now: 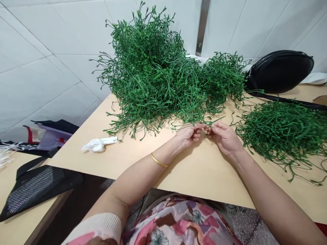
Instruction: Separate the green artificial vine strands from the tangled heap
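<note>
A thin green stem (pixel 217 120) is pinched between my two hands, which nearly meet at the middle of the table. My left hand (pixel 189 133) has its fingers curled and closed on the stem. Close beside it, my right hand (pixel 224 136) grips the stem between thumb and fingers. Just beyond the hands rises a large tangled pile of green stems (pixel 153 75) with small forked tips. A lower heap of similar stems (pixel 286 131) lies to the right of my right hand.
A crumpled white tissue (pixel 98 145) lies on the table (pixel 102 166) at the left. At the back right sits a black bag (pixel 281 71) with its strap across the table. Another black bag (pixel 33 187) rests on a surface at the lower left. A tiled wall (pixel 63 41) stands behind.
</note>
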A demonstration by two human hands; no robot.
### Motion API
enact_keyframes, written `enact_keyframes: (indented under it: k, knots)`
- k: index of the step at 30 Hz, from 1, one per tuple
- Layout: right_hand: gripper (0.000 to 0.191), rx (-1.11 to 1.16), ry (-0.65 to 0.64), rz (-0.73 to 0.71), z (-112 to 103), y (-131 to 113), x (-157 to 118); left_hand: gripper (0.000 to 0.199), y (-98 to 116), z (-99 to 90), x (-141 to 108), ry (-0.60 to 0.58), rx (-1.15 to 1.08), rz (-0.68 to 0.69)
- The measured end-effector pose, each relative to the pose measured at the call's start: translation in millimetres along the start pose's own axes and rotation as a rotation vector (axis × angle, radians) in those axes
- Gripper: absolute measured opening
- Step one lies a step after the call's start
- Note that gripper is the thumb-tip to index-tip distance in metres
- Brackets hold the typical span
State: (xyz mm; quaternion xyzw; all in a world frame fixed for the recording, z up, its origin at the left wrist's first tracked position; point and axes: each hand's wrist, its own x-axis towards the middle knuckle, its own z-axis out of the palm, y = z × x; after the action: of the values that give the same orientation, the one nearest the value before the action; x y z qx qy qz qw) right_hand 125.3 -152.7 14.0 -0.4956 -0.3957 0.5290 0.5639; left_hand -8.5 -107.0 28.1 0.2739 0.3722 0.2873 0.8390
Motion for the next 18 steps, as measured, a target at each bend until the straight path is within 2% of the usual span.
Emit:
enact_keyframes:
  k: [2, 7, 10, 14, 18]
  knots:
    - [0.021, 0.042, 0.025, 0.013, -3.9, 0.6, 3.2, 0.013, -0.5, -0.4, 0.0, -0.027, 0.089, -0.023]
    - [0.022, 0.068, 0.034, -0.025, -15.4, -0.6, 9.8, 0.037, -6.9, -0.9, -0.7, -0.048, 0.404, -0.074]
    - [0.02, 0.067, 0.02, -0.017, -16.9, -3.7, 9.6, 0.035, -10.7, -0.9, -2.0, -0.083, 0.52, 0.027]
    - [0.02, 0.093, 0.009, -0.028, -12.4, -9.2, 5.2, 0.026, -8.9, -2.2, -2.2, -0.13, 0.441, 0.124]
    - [0.025, 0.027, -0.038, 0.004, -7.0, -11.2, 0.2, 0.022, -3.2, -5.3, 2.1, -0.097, 0.194, 0.108]
